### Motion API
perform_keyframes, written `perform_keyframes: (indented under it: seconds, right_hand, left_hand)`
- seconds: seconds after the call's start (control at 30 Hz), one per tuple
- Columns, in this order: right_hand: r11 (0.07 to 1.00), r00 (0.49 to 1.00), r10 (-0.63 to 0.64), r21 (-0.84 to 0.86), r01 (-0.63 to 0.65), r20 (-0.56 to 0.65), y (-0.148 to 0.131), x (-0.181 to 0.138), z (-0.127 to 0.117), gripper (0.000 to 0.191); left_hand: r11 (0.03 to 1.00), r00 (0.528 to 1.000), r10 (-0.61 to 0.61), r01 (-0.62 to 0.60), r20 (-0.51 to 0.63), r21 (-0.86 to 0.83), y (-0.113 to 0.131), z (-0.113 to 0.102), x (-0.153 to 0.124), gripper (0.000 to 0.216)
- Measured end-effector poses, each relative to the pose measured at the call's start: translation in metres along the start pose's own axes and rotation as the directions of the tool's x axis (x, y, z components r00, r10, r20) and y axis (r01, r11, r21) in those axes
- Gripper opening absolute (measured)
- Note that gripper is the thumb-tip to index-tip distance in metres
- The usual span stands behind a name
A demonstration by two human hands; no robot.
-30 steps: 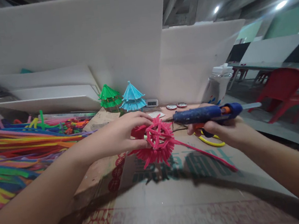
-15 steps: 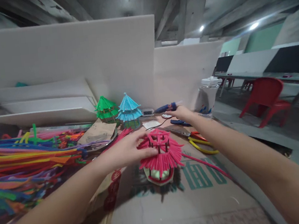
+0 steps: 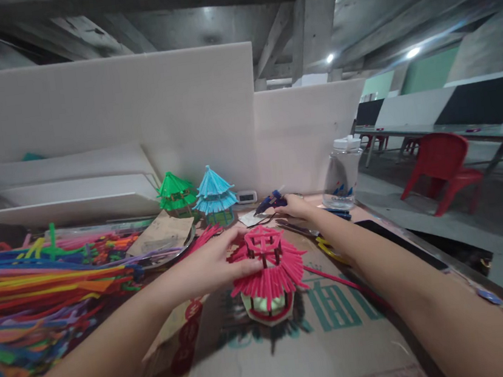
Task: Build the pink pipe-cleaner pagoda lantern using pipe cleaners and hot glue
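Observation:
A pink pipe-cleaner pavilion [image 3: 267, 272] stands upright on the cardboard sheet [image 3: 298, 348] in front of me. My left hand [image 3: 217, 265] grips the left edge of its fringed roof, thumb and fingers closed on it. A loose pink pipe cleaner [image 3: 336, 279] trails from it to the right. My right hand [image 3: 296, 206] is stretched far forward and rests on the blue glue gun [image 3: 270, 202], which lies low on the table near the back wall. Its fingers are closed around the gun's rear.
A green pavilion [image 3: 175, 193] and a light blue pavilion [image 3: 214, 195] stand by the white back boards. A heap of coloured pipe cleaners [image 3: 38, 282] fills the left. A clear plastic jar [image 3: 342, 173], yellow-handled scissors [image 3: 327, 246] and red chairs [image 3: 442, 169] are on the right.
The pink pavilion went from tilted in the air to standing on the cardboard. My right hand carried the glue gun away from it to the back of the table and lowered it there.

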State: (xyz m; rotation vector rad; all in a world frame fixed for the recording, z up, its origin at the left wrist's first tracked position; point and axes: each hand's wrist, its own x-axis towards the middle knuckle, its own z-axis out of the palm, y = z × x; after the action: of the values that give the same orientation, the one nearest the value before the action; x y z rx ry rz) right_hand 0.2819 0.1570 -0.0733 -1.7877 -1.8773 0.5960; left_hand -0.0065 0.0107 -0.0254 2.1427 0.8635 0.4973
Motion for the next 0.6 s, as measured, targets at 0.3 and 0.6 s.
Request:
perform_keyframes:
  seconds: [0.3,0.6]
  right_hand:
    - [0.990,0.996,-0.071,-0.123,0.064,-0.053,0.014,-0.003,-0.007,0.035]
    - [0.970,0.991,-0.078,-0.239,0.050,-0.109,0.021,-0.023,-0.045,0.035]
  left_hand:
    - [0.998,0.998,0.062,-0.062,0.024,0.002,-0.001,-0.002,0.000,0.058]
    - [0.999,1.000,0.009,-0.010,0.010,0.039,0.003,-0.004,0.000,0.055]
